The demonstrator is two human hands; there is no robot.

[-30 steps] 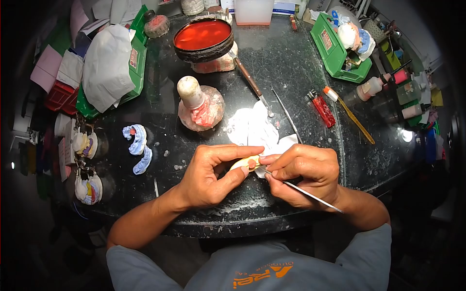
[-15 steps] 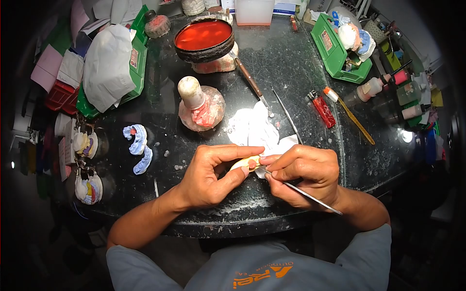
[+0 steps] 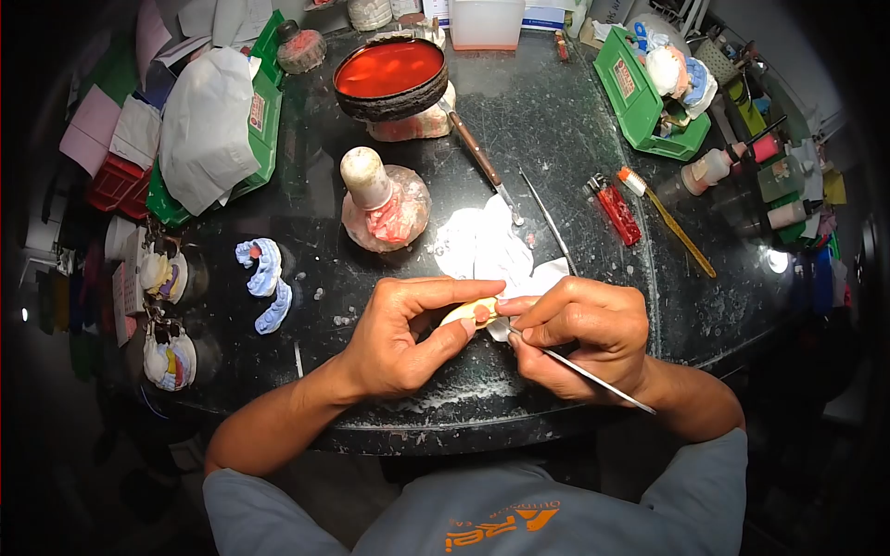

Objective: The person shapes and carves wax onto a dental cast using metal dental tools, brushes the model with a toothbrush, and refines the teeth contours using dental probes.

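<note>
Between the thumb and fingers of my left hand (image 3: 408,329) is a small yellow dental model (image 3: 473,316) with a reddish-pink patch on it. My right hand (image 3: 589,338) grips a thin metal dental carving tool (image 3: 598,378) like a pen. Its tip meets or lies very near the right end of the model, and a right fingertip rests against the model there. The tool's long end points down and right. Beneath both hands lies a crumpled white cloth or tissue (image 3: 477,243).
A pan of red wax (image 3: 389,69) stands at the back, beside a wooden-handled knife (image 3: 477,153). Nearer are a spirit burner (image 3: 385,208) and blue dental casts (image 3: 264,283). A second metal tool (image 3: 547,218), red lighter (image 3: 616,211) and toothbrush (image 3: 667,221) lie right. Green bins (image 3: 640,97) flank the bench.
The tool in my right hand has shifted very slightly, its long end a little lower and further right. My left hand and the yellow model look almost unmoved.
</note>
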